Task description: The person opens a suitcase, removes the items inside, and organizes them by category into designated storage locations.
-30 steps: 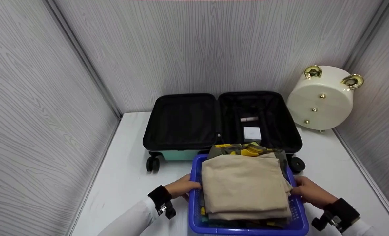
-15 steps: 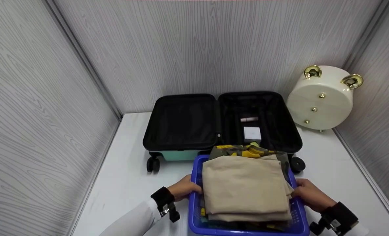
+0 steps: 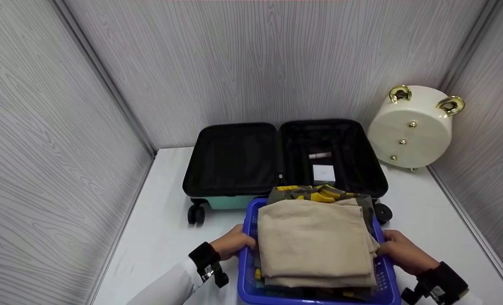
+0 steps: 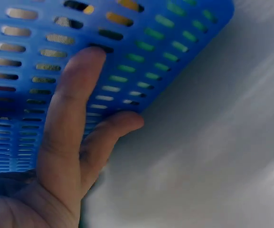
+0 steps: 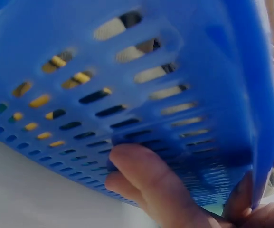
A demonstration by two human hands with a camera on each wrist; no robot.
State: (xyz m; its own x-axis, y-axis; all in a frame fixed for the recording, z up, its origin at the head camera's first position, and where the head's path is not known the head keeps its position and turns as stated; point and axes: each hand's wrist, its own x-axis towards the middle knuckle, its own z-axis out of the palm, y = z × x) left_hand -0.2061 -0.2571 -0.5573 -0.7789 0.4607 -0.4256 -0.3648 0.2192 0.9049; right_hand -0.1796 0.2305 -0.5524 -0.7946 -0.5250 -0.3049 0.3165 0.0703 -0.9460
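Note:
A blue plastic basket [image 3: 247,271] with slotted walls is held between my two hands in front of an open suitcase. My left hand [image 3: 233,243] grips its left rim, the thumb over the edge; in the left wrist view, fingers [image 4: 72,90] lie against the slotted outer wall. On the other side my right hand [image 3: 406,253] grips the right rim, with fingers [image 5: 146,175] along the outside wall. Folded beige cloth [image 3: 315,241] tops the pile in the basket. Beneath it is dark patterned clothing [image 3: 323,193] with yellow patches, sticking out at the far edge.
The black-lined suitcase [image 3: 234,161] lies open against the back wall, wheels toward me. Its right half holds a small white box [image 3: 323,173] and a slim pinkish tube [image 3: 320,155]. A round cream case [image 3: 410,131] with gold ears stands at the back right.
The basket has shifted very slightly left in the head view, both hands still on its rims. The whole scene also moved a little with the camera.

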